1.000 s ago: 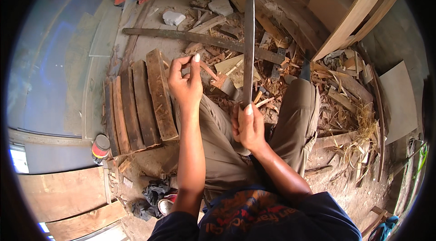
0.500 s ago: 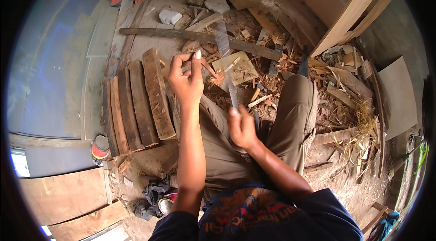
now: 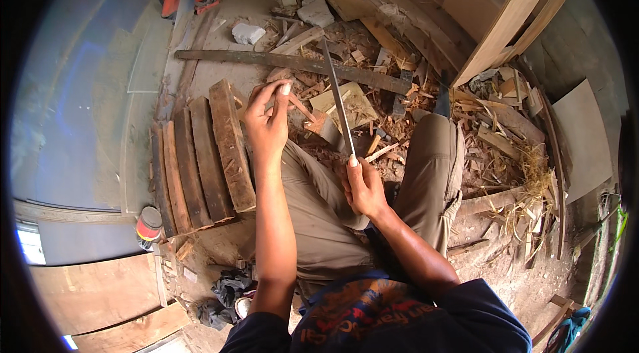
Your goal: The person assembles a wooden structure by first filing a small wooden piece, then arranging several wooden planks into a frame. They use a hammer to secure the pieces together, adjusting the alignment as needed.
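My left hand (image 3: pixel 267 117) is raised in front of my left thigh, its thumb and fingers pinched on a thin reddish wood sliver (image 3: pixel 303 107). The sliver slants down and to the right out of the pinch. My right hand (image 3: pixel 364 186), between my knees, is closed round the grip of a long knife (image 3: pixel 339 103); the grip itself is hidden by the fingers. Its narrow grey blade points away from me and leans slightly left, seen nearly edge-on. From this view, the blade passes in front of a pale square board (image 3: pixel 358 103) on the ground.
Several thick wooden planks (image 3: pixel 229 143) lie side by side at my left, near a small can (image 3: pixel 149 223). Beyond my hands a long dark beam (image 3: pixel 266 59) crosses the ground. Wood scraps and shavings (image 3: pixel 499 133) cover the right, below a wooden frame (image 3: pixel 509 20).
The blade was blurred with motion and is now sharp, more edge-on. My right hand has shifted slightly right; my left hand, with the sliver, has dropped a little and moved left.
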### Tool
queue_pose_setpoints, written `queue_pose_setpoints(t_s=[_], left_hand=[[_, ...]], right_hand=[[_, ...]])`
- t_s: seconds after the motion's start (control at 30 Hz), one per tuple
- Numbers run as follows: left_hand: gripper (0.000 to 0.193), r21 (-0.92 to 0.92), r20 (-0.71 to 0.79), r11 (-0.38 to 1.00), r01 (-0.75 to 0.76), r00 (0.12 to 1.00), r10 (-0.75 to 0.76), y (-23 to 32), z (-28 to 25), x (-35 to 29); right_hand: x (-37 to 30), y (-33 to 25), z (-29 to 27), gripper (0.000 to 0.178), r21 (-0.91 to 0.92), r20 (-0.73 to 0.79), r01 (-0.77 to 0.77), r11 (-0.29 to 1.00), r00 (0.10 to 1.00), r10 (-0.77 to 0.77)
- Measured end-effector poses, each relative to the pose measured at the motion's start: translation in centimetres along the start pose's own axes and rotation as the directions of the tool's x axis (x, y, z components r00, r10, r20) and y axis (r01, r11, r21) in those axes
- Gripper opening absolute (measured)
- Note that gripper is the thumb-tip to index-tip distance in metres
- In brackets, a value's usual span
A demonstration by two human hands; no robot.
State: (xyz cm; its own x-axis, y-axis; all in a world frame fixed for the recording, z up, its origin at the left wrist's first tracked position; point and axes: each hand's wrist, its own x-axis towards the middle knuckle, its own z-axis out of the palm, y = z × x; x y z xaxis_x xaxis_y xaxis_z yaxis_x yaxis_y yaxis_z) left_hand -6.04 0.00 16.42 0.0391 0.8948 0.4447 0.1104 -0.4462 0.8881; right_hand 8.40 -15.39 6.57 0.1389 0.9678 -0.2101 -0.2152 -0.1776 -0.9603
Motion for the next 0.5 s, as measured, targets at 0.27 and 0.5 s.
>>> queue_pose_setpoints(t_s=[0.27,0.5], left_hand=[[0.019,0.013,-0.128,0.998,-0.058,0.990,0.060,0.5,1.9,-0.4],[0.016,0.220,-0.123,0.955,-0.200,0.965,0.231,2.2,2.7,-0.6]], right_hand=[[0.1,0.9,0.8,0.051,0.037,-0.039,-0.022,0.999,0.999,0.023],[-0.8,-0.5,1.2,0.049,0.035,-0.007,0.030,0.999,1.000,-0.030]])
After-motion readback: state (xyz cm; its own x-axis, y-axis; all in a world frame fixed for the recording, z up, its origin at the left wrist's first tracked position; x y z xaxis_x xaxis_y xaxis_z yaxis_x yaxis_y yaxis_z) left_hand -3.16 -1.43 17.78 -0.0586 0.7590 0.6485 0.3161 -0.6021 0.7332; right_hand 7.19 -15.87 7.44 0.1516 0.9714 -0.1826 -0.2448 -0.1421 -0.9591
